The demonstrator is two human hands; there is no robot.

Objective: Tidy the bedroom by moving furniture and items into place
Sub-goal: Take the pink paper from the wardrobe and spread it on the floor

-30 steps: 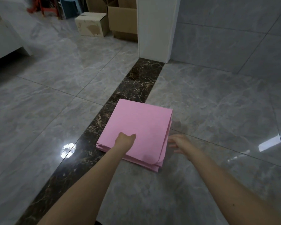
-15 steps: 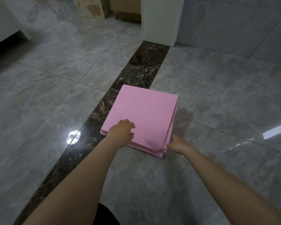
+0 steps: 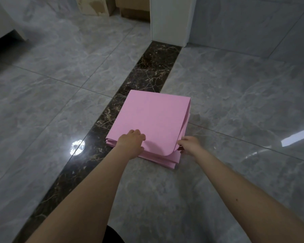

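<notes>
While the grey tiled floor [image 3: 226,106] takes up pretty much the whole view, there's a dark marble strip [image 3: 147,67] running from the near left up toward a white post [image 3: 170,20] at the top, so that's the main line in the room. Top left you can see the corner of a white bed [image 3: 5,23], and two cardboard boxes [image 3: 102,6] sit behind the post.

The pink mat [image 3: 153,118] is folded into a flat stack of layers, lying on the floor half over the strip and half on the grey tile to its right. It's close to square, honestly, so no strong long axis; it sits roughly in line with the strip. Loose layered edges face the person and the right side, and the top layer's rounded corner is at the near right.

Left hand [image 3: 132,142] rests on top of the mat near the near edge, fingers bent with the tips pressing down, not wrapped around anything. Right hand [image 3: 189,143] is at the mat's right edge by the rounded corner, fingers curled in, pinching the layers there.

Compared with half a second ago, the right hand has moved up from the near corner to the side edge, and the left has barely budged.
</notes>
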